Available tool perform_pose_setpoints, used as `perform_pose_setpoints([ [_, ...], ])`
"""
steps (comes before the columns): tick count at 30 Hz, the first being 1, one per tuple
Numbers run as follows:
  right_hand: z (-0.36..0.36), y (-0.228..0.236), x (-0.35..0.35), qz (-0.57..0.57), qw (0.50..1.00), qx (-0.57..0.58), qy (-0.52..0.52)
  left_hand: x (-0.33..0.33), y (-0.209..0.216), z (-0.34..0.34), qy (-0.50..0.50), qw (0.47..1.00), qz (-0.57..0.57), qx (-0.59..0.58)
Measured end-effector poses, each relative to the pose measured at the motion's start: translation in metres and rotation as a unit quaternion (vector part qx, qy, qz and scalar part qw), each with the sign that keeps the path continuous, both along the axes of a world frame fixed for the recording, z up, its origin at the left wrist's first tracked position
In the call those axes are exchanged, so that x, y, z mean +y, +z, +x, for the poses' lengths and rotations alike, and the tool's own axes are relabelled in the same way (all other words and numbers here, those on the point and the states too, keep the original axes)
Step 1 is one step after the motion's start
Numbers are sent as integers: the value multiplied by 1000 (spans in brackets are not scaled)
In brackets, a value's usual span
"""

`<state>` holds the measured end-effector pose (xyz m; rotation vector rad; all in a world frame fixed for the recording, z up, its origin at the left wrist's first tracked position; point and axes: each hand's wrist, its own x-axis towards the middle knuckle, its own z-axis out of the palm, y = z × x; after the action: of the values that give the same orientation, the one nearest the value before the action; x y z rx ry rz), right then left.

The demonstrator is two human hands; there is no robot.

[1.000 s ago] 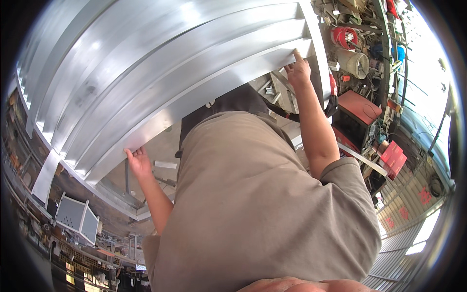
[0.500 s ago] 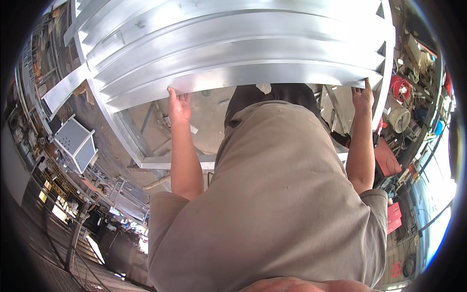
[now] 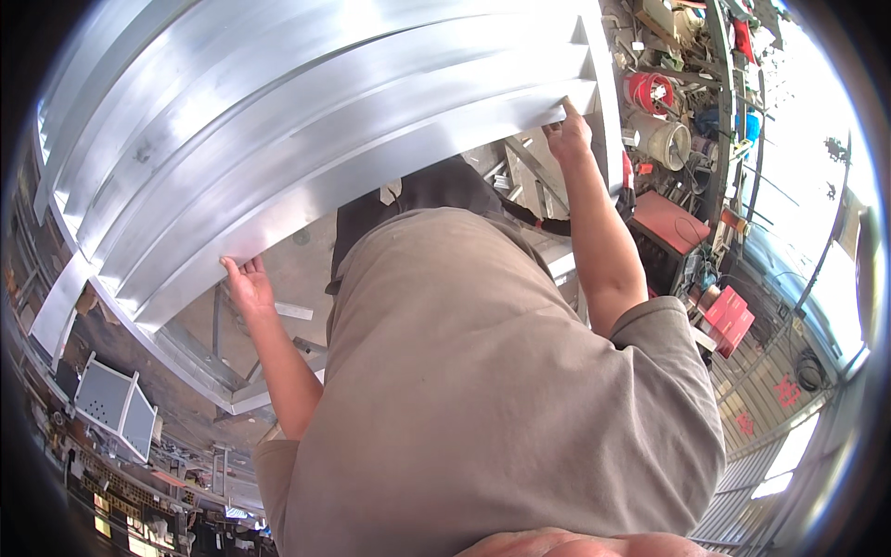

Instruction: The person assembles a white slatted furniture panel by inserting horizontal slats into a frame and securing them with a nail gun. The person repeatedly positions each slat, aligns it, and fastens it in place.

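Note:
A large silvery metal frame (image 3: 611, 111) spreads in front of me, with several long overlapping slats fitted across it like a louvre. My left hand (image 3: 249, 286) pinches the lower edge of the nearest slat (image 3: 362, 176) toward its left end, thumb at the edge and the other fingers partly behind the metal. Close to the frame's right side, my right hand (image 3: 569, 136) grips that same slat near its other end. Its fingertips are partly hidden by the slat. Below this slat the frame is open, and my dark trousers show through.
A grey box-shaped metal piece (image 3: 116, 406) lies left of the frame. On the right are a red reel (image 3: 648, 91), a whitish bucket (image 3: 664, 141), a red-topped cabinet (image 3: 670, 223) and red boxes (image 3: 727, 320). Metal bars lie on the floor (image 3: 302, 251) beneath.
My view has turned to the right, so the frame appears tilted and further left. Both hands stay on the same slat, at about the same places along it.

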<state>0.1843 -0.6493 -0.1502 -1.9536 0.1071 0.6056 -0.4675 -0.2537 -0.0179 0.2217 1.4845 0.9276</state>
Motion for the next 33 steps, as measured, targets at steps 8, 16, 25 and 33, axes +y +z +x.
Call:
perform_pose_setpoints([
  [8,-9,32,15,71,996,52,-8,-14,17,-5,0,999,27,-30],
  [16,-15,58,22,-198,964,-65,166,-15,18,-2,-19,1000,18,-15],
  [25,20,60,19,19,987,140,70,-17,25,3,8,999,36,-1],
  [33,-4,98,62,104,963,201,-143,-13,50,15,10,1000,29,0],
])
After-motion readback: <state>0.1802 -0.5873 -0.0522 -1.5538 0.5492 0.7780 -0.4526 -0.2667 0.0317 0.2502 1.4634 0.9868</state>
